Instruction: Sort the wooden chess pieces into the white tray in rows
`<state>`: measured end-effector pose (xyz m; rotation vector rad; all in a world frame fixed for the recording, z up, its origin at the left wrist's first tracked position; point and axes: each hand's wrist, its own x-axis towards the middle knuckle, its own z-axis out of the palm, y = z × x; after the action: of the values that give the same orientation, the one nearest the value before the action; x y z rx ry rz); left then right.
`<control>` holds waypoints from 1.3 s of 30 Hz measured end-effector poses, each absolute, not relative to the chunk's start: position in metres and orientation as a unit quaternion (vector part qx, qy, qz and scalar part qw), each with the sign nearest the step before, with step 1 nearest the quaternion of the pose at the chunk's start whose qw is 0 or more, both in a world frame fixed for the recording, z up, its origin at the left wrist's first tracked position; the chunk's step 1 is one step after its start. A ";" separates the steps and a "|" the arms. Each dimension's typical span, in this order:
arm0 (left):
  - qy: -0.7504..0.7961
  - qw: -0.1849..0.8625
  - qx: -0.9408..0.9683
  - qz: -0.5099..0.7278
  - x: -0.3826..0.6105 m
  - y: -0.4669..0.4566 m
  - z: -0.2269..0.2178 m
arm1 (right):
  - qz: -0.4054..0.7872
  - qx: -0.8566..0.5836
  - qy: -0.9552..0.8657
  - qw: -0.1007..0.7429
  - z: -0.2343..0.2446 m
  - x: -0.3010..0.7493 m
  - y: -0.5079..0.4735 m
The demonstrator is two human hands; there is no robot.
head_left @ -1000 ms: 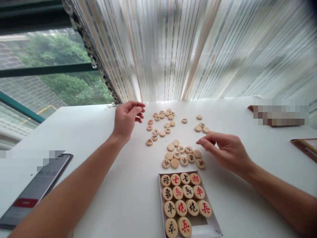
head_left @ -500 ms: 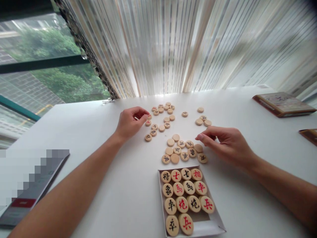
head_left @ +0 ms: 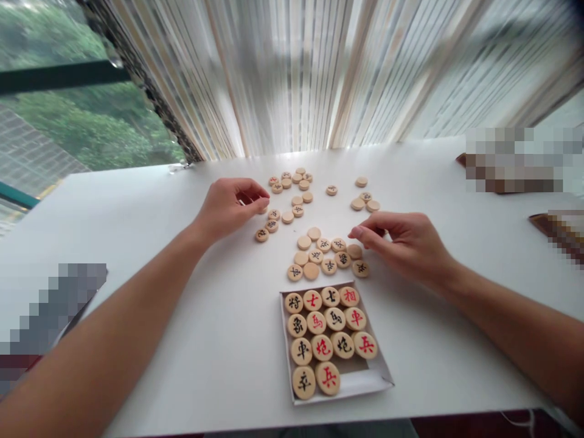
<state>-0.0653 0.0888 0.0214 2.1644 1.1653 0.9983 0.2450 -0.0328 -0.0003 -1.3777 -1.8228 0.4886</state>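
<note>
White table point(head_left: 210, 340) holds the box point(head_left: 366, 382) pointing lengthwise away, left hand point(head_left: 230, 207) having reached pieces point(head_left: 274, 215), grip unclear, right fingertips point(head_left: 359, 233) together.

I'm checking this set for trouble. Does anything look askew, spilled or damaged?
Nothing looks clearly damaged. One break in the pattern is in the tray: its nearest row holds two pieces where each other row holds four, leaving a gap. The loose pieces beyond it lie scattered, some blank side up, some lettered.
</note>
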 end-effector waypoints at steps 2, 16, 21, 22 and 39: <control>0.430 0.237 0.795 0.356 -0.065 0.089 0.025 | 0.189 -0.545 -0.716 0.393 0.000 0.245 -0.033; 0.460 0.224 0.847 0.141 -0.082 0.091 0.055 | 0.192 -0.531 -0.730 0.384 -0.003 0.245 -0.032; 0.475 0.239 0.842 0.095 -0.089 0.089 0.070 | 0.199 -0.529 -0.732 0.381 -0.007 0.246 -0.031; 0.473 0.241 0.843 0.090 -0.090 0.089 0.071 | 0.203 -0.529 -0.733 0.376 -0.007 0.246 -0.031; 0.449 0.268 0.852 -0.034 -0.087 0.099 0.052 | 0.193 -0.525 -0.741 0.371 -0.001 0.243 -0.034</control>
<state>-0.0871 0.0993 0.0518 2.2975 1.2108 -0.0907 0.2430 -0.0336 -0.0009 -1.3478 -1.9012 0.4952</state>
